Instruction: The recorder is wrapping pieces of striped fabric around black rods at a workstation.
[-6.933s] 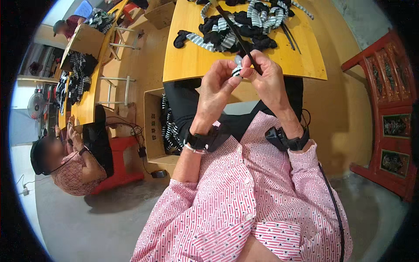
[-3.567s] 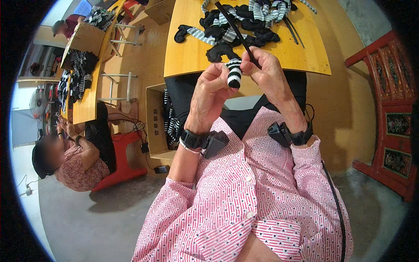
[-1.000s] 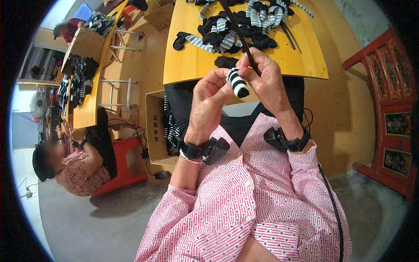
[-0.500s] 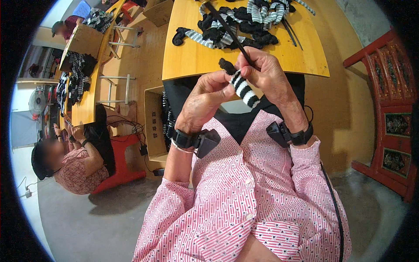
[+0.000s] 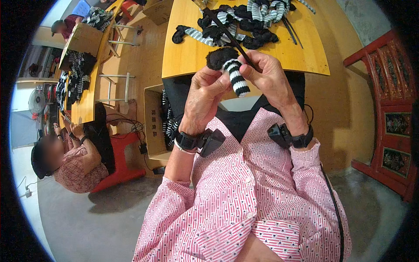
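Between my hands, just off the near edge of the table, is a small knitted tube [image 5: 238,81] with black and white stripes. A bunched, fluffy black part [image 5: 220,57] sits at its upper end. My left hand [image 5: 207,89] pinches the piece from the left, at the join of the black part and the stripes. In my right hand [image 5: 268,78] is a long thin dark rod [image 5: 224,31], slanting up and left over the table. The thumb of that hand lies against the striped knit. Whether the rod touches the knit is hidden by my fingers.
A yellow table [image 5: 301,59] bears a heap of black and grey-striped knitted pieces [image 5: 231,26] and more thin dark rods [image 5: 291,32]. An open cardboard box [image 5: 152,118] with striped knits stands at left. A co-worker [image 5: 78,166] sits farther left. A red carved wooden seat [image 5: 393,113] is at right.
The black part has spread from a narrow tip into a wide, fluffy bunch. The striped tube has shifted slightly left and up and hangs more upright. My right hand still holds the rod.
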`<action>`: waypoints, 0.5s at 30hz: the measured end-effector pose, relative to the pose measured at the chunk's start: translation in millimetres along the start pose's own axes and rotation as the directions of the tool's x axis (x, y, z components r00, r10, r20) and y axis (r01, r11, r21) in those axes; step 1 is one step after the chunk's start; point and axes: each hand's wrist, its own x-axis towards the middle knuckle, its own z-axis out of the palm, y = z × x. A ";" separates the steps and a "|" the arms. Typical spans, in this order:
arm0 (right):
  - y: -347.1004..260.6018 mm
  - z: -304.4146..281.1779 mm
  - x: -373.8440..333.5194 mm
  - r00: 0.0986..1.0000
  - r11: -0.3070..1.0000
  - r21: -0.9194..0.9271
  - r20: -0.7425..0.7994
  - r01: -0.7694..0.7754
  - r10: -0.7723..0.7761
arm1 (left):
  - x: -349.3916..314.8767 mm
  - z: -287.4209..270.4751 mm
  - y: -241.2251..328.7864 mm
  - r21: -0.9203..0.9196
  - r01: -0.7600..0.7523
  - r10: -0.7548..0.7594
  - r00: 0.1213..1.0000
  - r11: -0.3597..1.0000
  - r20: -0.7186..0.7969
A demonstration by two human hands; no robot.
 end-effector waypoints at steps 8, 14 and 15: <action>9.6 0.6 -2.9 0.993 0.997 -0.002 -0.082 -0.081 0.080 | 1.8 4.3 -8.9 -0.051 -0.087 0.085 0.996 0.995 -0.040; 4.7 -0.3 -1.8 0.993 0.976 0.209 -0.090 -0.054 0.074 | 1.5 8.3 -4.5 -0.053 -0.043 0.045 0.998 0.998 0.036; 4.5 -0.1 -1.2 0.993 0.976 0.209 -0.091 -0.054 0.074 | 1.7 7.3 -2.9 -0.100 -0.008 0.015 0.997 0.995 0.078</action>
